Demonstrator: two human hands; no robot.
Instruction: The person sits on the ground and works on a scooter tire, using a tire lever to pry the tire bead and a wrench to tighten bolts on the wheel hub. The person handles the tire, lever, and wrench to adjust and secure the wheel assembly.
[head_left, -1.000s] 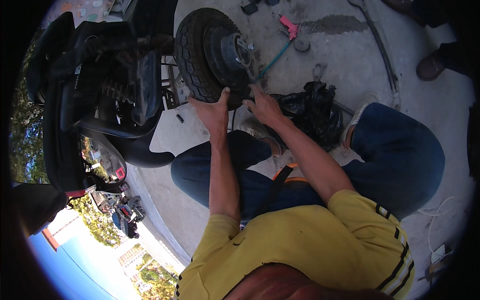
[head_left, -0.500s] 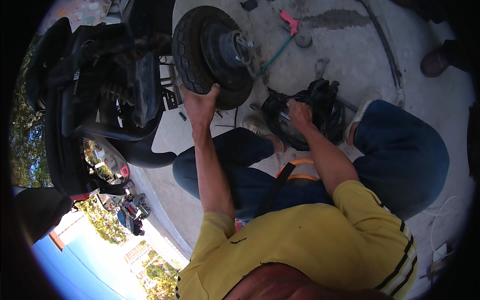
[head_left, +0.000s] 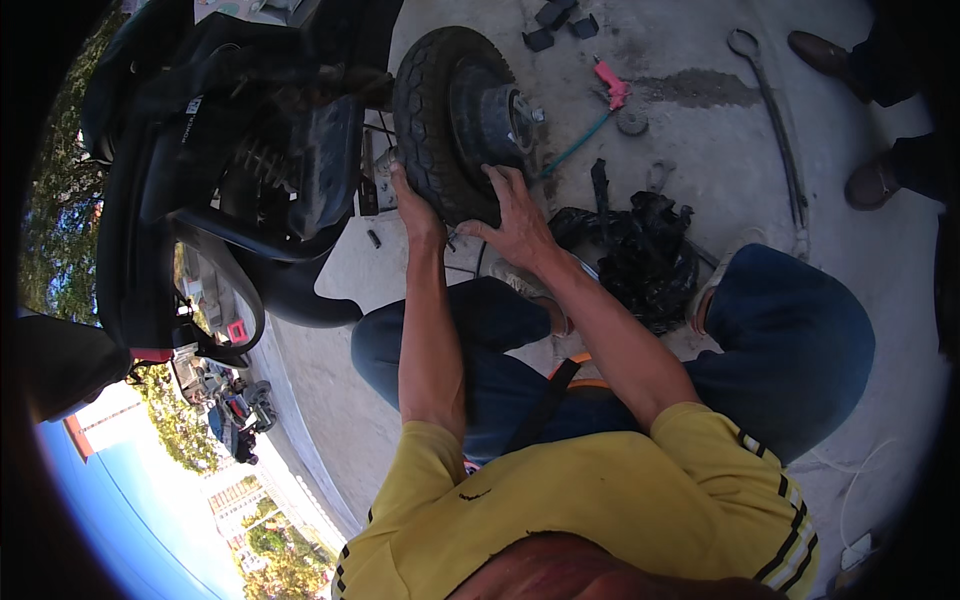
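A wheel [head_left: 418, 110] with a black knobbly tyre and a dark hub stands on the concrete in front of me, beside a tipped motor scooter [head_left: 300, 170]. My left hand [head_left: 415, 208] grips the near left side of the tyre, partly hidden by it. Across from it my right hand [head_left: 520, 222] holds the tyre's near right edge, with its fingers over the sidewall and its thumb on the tread. A crumpled black plastic bag [head_left: 650, 255] lies between my feet, just right of my right hand.
Beyond the wheel lie a pink air gun [head_left: 610, 85] on a teal hose, a small grey toothed disc [head_left: 632, 122] and several black blocks [head_left: 550, 25]. A long metal bar [head_left: 775, 120] with a ring end lies at right, near another person's brown shoes [head_left: 872, 185]. A wrench [head_left: 660, 175] is past the bag.
My right hand has left the black plastic bag and moved left onto the tyre. The left hand stays on the wheel. The whole view has shifted slightly.
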